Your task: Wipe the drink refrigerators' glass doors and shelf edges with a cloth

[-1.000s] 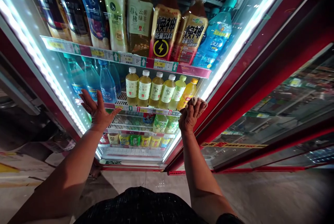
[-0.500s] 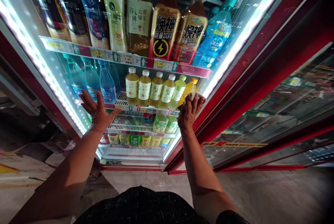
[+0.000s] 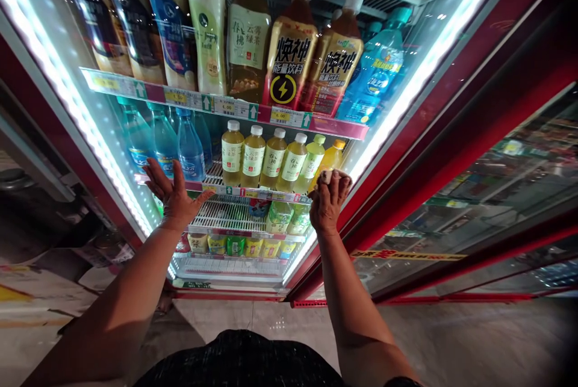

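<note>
My right hand (image 3: 328,200) presses a crumpled, pale brown cloth (image 3: 338,179) towards the right side of a lit drinks fridge, in front of a yellow bottle (image 3: 331,157). Part of the cloth lies hidden under my fingers. My left hand (image 3: 175,197) is spread wide with nothing in it, in front of the blue bottles (image 3: 189,147) on the second shelf. Between my two hands stands a row of tea bottles (image 3: 273,161) with white caps. Reflections show on the glass, and whether my left palm touches it I cannot tell.
Large bottles (image 3: 289,53) fill the upper shelf above a price rail (image 3: 230,105). Lower shelves hold cartons and small packs (image 3: 235,246). Bright light strips run down both sides. A second red-framed fridge (image 3: 433,218) stands at the right, above the grey floor (image 3: 451,339).
The view has shifted slightly, so the shelves appear a little lower and further right. My right hand with the cloth has hardly moved against the fridge; my left hand stays spread.
</note>
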{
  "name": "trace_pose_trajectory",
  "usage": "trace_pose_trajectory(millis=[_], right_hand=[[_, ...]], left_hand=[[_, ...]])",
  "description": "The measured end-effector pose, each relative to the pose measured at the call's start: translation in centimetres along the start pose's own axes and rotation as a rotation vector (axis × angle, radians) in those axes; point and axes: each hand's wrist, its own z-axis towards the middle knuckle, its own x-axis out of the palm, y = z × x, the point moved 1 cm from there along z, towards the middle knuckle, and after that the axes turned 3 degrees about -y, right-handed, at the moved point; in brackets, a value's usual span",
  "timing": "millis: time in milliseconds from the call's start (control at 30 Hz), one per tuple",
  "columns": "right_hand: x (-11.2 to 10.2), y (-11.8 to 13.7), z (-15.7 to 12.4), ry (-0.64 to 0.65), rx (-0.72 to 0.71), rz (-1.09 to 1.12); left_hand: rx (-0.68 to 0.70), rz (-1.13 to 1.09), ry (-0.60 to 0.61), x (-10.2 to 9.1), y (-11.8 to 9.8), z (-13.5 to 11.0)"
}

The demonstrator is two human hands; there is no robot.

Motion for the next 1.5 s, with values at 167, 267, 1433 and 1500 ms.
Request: trace_pose_trajectory(millis=[167, 267, 1433, 1500], right_hand=[[0.1, -0.5, -0.2, -0.126, 0.066, -0.040], [0.2, -0.4, -1.0, -0.051, 0.037, -0.030], [1.9, 6.3, 0.5, -0.037, -0.020, -0.008], [1.8, 6.0, 0.6, -0.028, -0.024, -0.030]], left_hand=[[0.020, 0.000, -0.016, 0.1, 0.2, 0.0], [0.023, -0.010, -0.018, 0.3, 0.4, 0.0], [0.092, -0.061, 0.033, -0.8, 2.6, -0.8], [0.096, -0.070, 0.042, -1.1, 3.0, -0.9]])
